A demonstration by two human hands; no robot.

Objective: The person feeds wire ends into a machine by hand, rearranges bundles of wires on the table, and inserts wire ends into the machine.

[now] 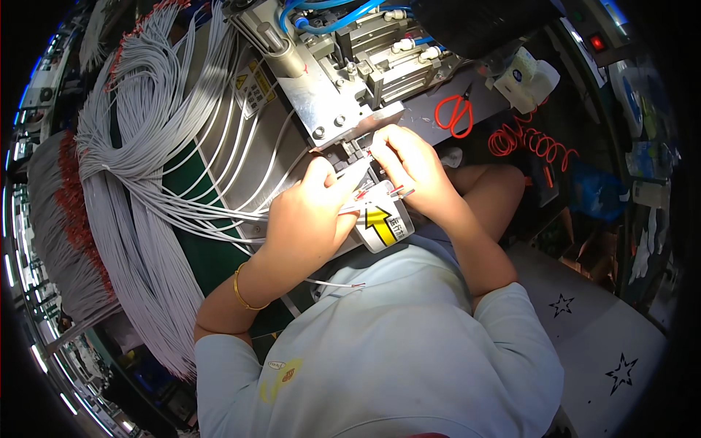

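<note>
My left hand (310, 212) is closed round several grey cables (241, 213), which run in from the left. Their stripped ends, with thin red and white wires (398, 191), stick out between my two hands. My right hand (412, 171) has its thumb and fingers pinched together at the small metal tooling (354, 152) of a bench machine (321, 106). Whatever sits between those fingertips is hidden. Just below both hands is a white rounded part with a yellow arrow label (383, 223).
A big bundle of grey cables (135, 160) hangs over the left side. Red-handled scissors (455, 115) and a coiled red air hose (529, 142) lie to the right of the machine. Blue air tubes (336, 22) cross its top. One loose white cable (332, 283) ends near my lap.
</note>
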